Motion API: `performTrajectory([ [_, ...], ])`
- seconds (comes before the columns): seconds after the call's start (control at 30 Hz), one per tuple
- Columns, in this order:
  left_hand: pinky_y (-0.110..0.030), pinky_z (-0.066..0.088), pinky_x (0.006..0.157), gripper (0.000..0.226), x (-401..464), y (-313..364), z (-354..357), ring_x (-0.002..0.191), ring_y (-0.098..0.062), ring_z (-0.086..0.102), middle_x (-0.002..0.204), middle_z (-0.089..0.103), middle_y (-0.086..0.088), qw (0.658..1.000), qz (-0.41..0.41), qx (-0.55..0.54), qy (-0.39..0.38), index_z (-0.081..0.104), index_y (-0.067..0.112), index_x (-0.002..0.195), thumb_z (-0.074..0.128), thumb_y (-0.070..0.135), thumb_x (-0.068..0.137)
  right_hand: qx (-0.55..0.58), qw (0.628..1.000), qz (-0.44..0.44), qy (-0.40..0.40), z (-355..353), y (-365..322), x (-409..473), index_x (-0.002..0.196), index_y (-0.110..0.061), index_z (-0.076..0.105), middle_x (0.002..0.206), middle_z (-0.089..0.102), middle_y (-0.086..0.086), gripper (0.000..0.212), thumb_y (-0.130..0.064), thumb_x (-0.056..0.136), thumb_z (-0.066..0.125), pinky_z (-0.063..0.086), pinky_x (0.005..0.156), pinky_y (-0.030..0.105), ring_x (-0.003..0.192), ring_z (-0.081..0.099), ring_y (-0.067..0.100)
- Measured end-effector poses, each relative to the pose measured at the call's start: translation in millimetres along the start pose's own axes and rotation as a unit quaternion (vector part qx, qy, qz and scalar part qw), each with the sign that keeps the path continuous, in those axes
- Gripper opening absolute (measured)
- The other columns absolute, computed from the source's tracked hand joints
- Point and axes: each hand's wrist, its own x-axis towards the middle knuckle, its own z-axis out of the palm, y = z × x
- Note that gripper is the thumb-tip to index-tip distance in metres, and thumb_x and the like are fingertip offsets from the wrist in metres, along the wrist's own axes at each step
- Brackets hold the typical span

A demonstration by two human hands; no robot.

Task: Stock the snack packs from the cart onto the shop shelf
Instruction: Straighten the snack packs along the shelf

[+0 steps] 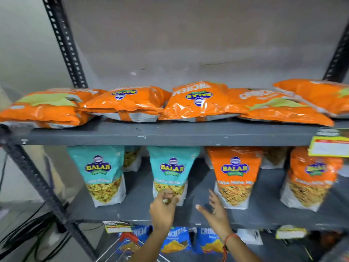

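On the middle shelf (pixel 136 208) a teal snack pack (pixel 172 167) stands upright, and my left hand (pixel 164 210) pinches its bottom edge. My right hand (pixel 217 212) hovers open just right of it, fingers spread, holding nothing. Another teal pack (pixel 100 171) stands to the left, and two orange packs (pixel 235 173) (pixel 311 178) stand to the right. Several orange packs (pixel 128 103) lie flat on the upper shelf (pixel 170 137). A corner of the wire cart (pixel 122 250) shows at the bottom.
Blue snack packs (pixel 175 241) fill the lowest shelf. Perforated black uprights (pixel 64 42) frame the rack. Price labels (pixel 328 148) hang on the shelf edges. Black cables (pixel 28 237) lie on the floor at left. More packs stand behind the front row.
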Motion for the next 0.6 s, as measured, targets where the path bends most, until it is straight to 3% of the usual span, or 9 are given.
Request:
performTrajectory([
  [0.07, -0.021, 0.043, 0.068, 0.023, -6, 13, 13, 0.069, 0.001, 0.060, 0.073, 0.065, 0.015, 0.999, 0.013, -0.025, -0.019, 0.065, 0.024, 0.088, 0.077, 0.031, 0.070, -0.008, 0.998, -0.031, 0.050, -18, -1, -9, 0.136, -0.024, 0.042, 0.141, 0.045, -0.002, 0.072, -0.021, 0.074, 0.077, 0.036, 0.103, 0.033, 0.129, 0.043, 0.018],
  [0.2, -0.028, 0.053, 0.077, 0.039, -20, 24, 54, 0.081, -0.013, 0.067, 0.088, 0.069, 0.001, 0.992, 0.010, -0.054, -0.110, 0.065, 0.013, 0.104, 0.079, 0.024, 0.070, -0.020, 0.992, -0.002, 0.125, -67, 3, -27, 0.137, -0.019, 0.042, 0.138, 0.049, 0.008, 0.068, -0.018, 0.077, 0.074, 0.040, 0.104, 0.042, 0.125, 0.047, 0.025],
  [0.3, -0.037, 0.054, 0.087, 0.053, -36, 21, 89, 0.094, -0.021, 0.068, 0.093, 0.068, -0.004, 0.984, -0.021, -0.043, -0.171, 0.062, 0.014, 0.112, 0.082, 0.026, 0.065, -0.035, 0.988, 0.038, 0.148, -105, 13, -28, 0.139, -0.015, 0.037, 0.140, 0.046, 0.016, 0.071, -0.017, 0.078, 0.072, 0.042, 0.102, 0.047, 0.126, 0.045, 0.030],
  [0.5, -0.035, 0.048, 0.093, 0.086, -32, 16, 143, 0.112, -0.026, 0.062, 0.120, 0.066, -0.011, 0.975, -0.077, -0.021, -0.208, 0.045, 0.016, 0.134, 0.082, 0.038, 0.059, -0.053, 0.990, 0.111, 0.068, -144, 34, 12, 0.144, -0.021, 0.028, 0.144, 0.042, 0.013, 0.079, -0.024, 0.078, 0.072, 0.037, 0.107, 0.050, 0.131, 0.042, 0.029],
  [0.6, -0.038, 0.051, 0.094, 0.092, -22, 18, 167, 0.106, -0.022, 0.066, 0.105, 0.068, 0.002, 0.975, -0.087, -0.041, -0.200, 0.047, 0.025, 0.129, 0.075, 0.053, 0.046, -0.060, 0.991, 0.108, 0.044, -153, 42, 46, 0.143, -0.019, 0.027, 0.143, 0.042, 0.014, 0.083, -0.014, 0.075, 0.075, 0.042, 0.103, 0.044, 0.125, 0.047, 0.027],
])
